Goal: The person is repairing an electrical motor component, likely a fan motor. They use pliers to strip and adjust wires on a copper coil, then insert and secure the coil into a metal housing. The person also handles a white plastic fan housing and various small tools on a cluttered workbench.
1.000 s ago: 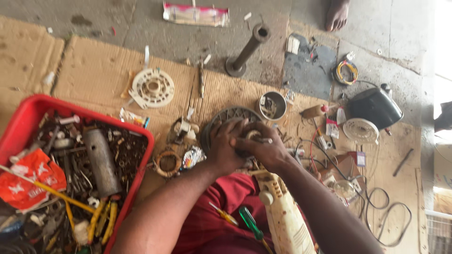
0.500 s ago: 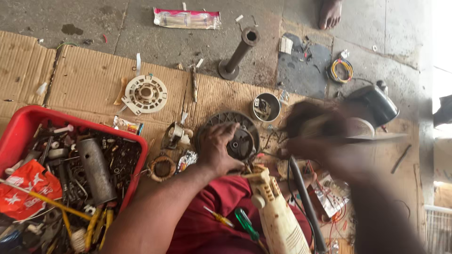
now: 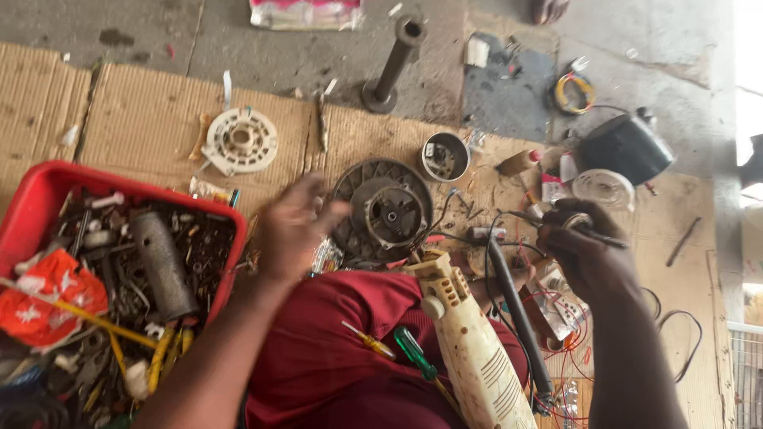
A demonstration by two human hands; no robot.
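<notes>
So the whole setup is on the floor, no bench at all. Flattened cardboard sheets (image 3: 143, 119) are spread over bare grey concrete (image 3: 262, 56), and everything lies on that.

The left hand (image 3: 290, 226) is blurred, fingers spread loose and grasping nothing, hovering just left of the round dark motor housing (image 3: 383, 210). That housing lies flat on the cardboard in the middle, right above the person's red-clad lap (image 3: 334, 357), with a hub and a hole at its centre. The right hand (image 3: 584, 250) is off to the right, clenched around a thin dark tool (image 3: 556, 225) with its tip pointing left; can't tell exactly what kind of tool it is.

A cream plastic body (image 3: 473, 349) leans across the lap, with a black rod (image 3: 517, 318) beside it and two screwdrivers, a yellow-handled one (image 3: 367, 340) and a green-handled one (image 3: 415, 352), resting on the red cloth.

Left side: a red plastic tray (image 3: 48, 187) crammed with bolts, bits, a grey metal cylinder (image 3: 161, 262) and an orange wrapper (image 3: 44, 298). Above it on the cardboard sits a white round plastic part (image 3: 240, 141). Further back a dark metal post (image 3: 391, 59) stands on its base on the concrete. Near the housing there's a small metal cup (image 3: 443, 156), and to the right a black rounded cover (image 3: 625, 148), a clear round lid (image 3: 602, 189), a coil of yellow wire (image 3: 572, 91) and loose red wires (image 3: 568, 349) trailing over the cardboard.
</notes>
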